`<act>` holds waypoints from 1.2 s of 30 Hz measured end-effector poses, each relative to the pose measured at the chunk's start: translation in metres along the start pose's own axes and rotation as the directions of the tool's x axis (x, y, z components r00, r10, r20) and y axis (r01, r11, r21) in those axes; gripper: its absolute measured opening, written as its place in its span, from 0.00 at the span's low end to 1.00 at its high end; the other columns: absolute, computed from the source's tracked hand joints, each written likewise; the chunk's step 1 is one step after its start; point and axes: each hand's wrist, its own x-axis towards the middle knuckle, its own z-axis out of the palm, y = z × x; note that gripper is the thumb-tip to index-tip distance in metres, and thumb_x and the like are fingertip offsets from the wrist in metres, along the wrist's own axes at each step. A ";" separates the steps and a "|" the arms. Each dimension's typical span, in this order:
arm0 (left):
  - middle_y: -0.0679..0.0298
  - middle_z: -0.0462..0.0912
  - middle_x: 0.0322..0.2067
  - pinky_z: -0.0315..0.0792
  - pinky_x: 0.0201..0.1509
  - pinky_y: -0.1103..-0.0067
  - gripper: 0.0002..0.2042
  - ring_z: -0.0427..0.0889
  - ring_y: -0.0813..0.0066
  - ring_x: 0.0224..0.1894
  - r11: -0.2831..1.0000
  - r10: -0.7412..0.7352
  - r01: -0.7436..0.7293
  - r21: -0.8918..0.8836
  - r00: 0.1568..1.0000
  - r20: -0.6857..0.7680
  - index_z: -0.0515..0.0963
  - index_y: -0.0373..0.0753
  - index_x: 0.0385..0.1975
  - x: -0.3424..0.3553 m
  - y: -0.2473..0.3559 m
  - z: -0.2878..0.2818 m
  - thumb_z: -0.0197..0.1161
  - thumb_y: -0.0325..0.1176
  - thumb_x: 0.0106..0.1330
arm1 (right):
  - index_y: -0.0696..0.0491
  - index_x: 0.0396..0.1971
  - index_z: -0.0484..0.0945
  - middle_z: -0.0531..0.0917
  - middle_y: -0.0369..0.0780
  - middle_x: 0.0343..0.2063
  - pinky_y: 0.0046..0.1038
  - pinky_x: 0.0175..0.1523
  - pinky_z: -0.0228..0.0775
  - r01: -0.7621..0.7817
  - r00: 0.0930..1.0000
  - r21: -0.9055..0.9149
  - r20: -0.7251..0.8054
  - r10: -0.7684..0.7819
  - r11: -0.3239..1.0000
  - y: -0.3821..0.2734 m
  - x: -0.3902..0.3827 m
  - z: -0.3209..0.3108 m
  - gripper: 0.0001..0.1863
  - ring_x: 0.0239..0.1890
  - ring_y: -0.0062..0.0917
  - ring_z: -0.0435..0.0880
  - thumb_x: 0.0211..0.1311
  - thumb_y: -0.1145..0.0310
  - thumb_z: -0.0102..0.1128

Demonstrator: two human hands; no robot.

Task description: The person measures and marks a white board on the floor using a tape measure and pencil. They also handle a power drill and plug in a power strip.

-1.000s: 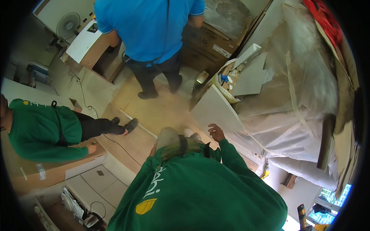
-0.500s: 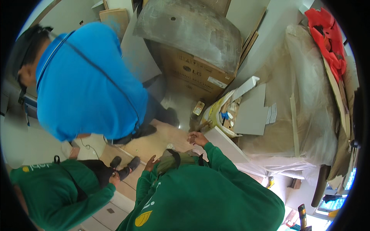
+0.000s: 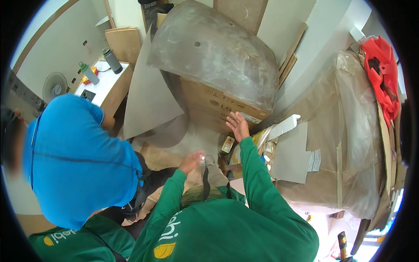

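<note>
Plainly, my right hand (image 3: 238,125) lies flat on the lower front face of the cardboard box (image 3: 205,101), beside its edge nearest the wrapped stack; its fingers (image 3: 234,117) are spread wide and grip nothing. To steady the box well, I judge the palm should press square and low, not at the fingertips. My left hand (image 3: 191,160) hovers over the floor, apart from the box; whether its fingers are curled on anything, I cannot tell. A small bottle (image 3: 227,145) stands between the hands.

A tan floor (image 3: 192,135) carries a cardboard box (image 3: 209,105), a grey sheet (image 3: 148,100) and a small bottle (image 3: 227,145).
</note>
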 end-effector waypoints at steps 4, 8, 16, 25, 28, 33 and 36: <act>0.55 0.81 0.65 0.75 0.69 0.65 0.27 0.80 0.63 0.67 0.985 0.099 -0.095 -0.141 0.995 0.021 0.69 0.38 0.75 0.088 0.108 0.008 0.62 0.39 0.80 | 0.53 0.72 0.61 0.68 0.45 0.72 0.47 0.69 0.74 0.133 0.991 0.087 -0.028 -0.131 0.987 -0.025 0.044 -0.011 0.31 0.67 0.41 0.79 0.78 0.58 0.63; 0.51 0.71 0.74 0.71 0.75 0.60 0.30 0.74 0.58 0.73 0.916 0.173 -0.189 -0.354 0.982 -0.076 0.60 0.34 0.78 0.173 0.182 0.006 0.59 0.35 0.81 | 0.53 0.63 0.67 0.69 0.44 0.68 0.47 0.70 0.74 0.196 0.979 0.194 0.013 -0.202 0.961 -0.037 0.047 -0.005 0.22 0.68 0.41 0.78 0.78 0.61 0.62; 0.60 0.82 0.57 0.80 0.67 0.63 0.14 0.85 0.58 0.59 0.761 0.267 -0.290 -0.580 0.955 -0.128 0.76 0.33 0.56 0.235 0.240 0.038 0.66 0.32 0.77 | 0.53 0.57 0.71 0.77 0.48 0.63 0.49 0.67 0.78 0.200 0.970 0.325 0.071 -0.234 0.924 -0.075 0.026 -0.028 0.14 0.64 0.44 0.81 0.78 0.68 0.60; 0.48 0.88 0.42 0.83 0.58 0.64 0.15 0.92 0.53 0.46 0.798 0.497 -0.506 -0.329 0.860 -0.117 0.80 0.19 0.43 0.177 0.438 0.106 0.70 0.29 0.68 | 0.58 0.68 0.70 0.83 0.51 0.60 0.39 0.61 0.82 0.442 0.890 -0.295 0.263 -0.372 0.847 -0.198 0.029 -0.017 0.26 0.55 0.32 0.86 0.72 0.73 0.64; 0.53 0.88 0.47 0.84 0.62 0.70 0.14 0.91 0.58 0.52 0.780 0.559 -0.525 -0.340 0.829 0.005 0.81 0.26 0.50 0.172 0.489 0.120 0.68 0.30 0.72 | 0.56 0.70 0.71 0.84 0.47 0.59 0.33 0.58 0.81 0.518 0.838 -0.503 0.138 -0.528 0.692 -0.207 0.046 -0.007 0.29 0.49 0.27 0.86 0.71 0.76 0.64; 0.53 0.87 0.49 0.83 0.66 0.69 0.14 0.90 0.56 0.55 0.730 0.625 -0.562 -0.389 0.779 0.046 0.80 0.26 0.51 0.181 0.531 0.137 0.67 0.29 0.74 | 0.53 0.63 0.79 0.90 0.41 0.47 0.30 0.51 0.80 0.359 0.798 -0.798 -0.005 -0.602 0.484 -0.186 0.080 -0.032 0.23 0.43 0.24 0.87 0.68 0.78 0.64; 0.53 0.86 0.50 0.82 0.68 0.69 0.14 0.88 0.55 0.58 0.714 0.646 -0.584 -0.386 0.762 0.044 0.80 0.26 0.51 0.181 0.541 0.139 0.67 0.30 0.74 | 0.51 0.61 0.81 0.91 0.41 0.43 0.32 0.50 0.81 0.300 0.808 -0.870 0.014 -0.589 0.391 -0.172 0.093 -0.035 0.21 0.42 0.27 0.90 0.68 0.75 0.65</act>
